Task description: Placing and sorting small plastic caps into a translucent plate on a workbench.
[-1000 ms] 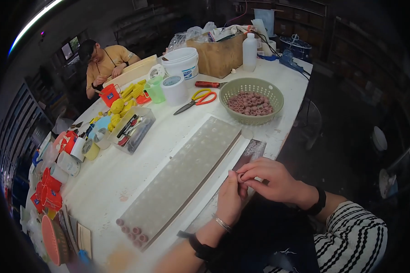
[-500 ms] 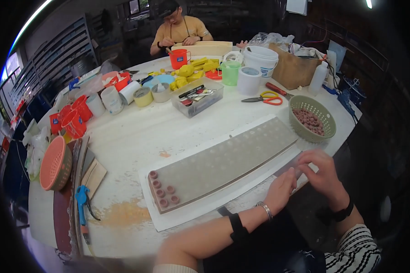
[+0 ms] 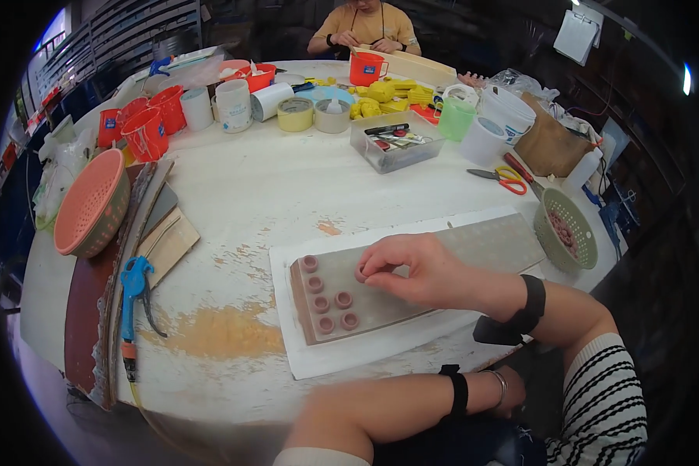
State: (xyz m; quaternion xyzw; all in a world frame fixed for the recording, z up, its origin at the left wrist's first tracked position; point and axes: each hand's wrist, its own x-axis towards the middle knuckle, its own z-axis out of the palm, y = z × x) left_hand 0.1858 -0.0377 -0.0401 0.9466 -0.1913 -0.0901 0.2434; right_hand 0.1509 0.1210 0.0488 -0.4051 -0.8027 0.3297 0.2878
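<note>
My right hand (image 3: 415, 268) is over the left part of a long grey board (image 3: 396, 307), thumb and forefinger pinching a small reddish-brown ring (image 3: 360, 273). Several matching small rings (image 3: 320, 304) stand in two rows at the board's left end, just left of my fingers. My left hand (image 3: 511, 392) is low at the table's front edge, beneath my right forearm; its fingers are mostly hidden. More brown pieces (image 3: 563, 231) lie in a green perforated basket (image 3: 584, 247) at the right.
Scissors (image 3: 501, 179) and a clear tool tray (image 3: 392, 151) lie beyond the board. A blue air gun (image 3: 136, 283) and a pink basket (image 3: 93, 202) are at the left. Red cups (image 3: 146, 136) stand further back. A co-worker (image 3: 365, 31) sits across the table.
My right hand has moved left from the table's right front edge to over the board and now shows a ring. My left hand has dropped lower. The view has shifted.
</note>
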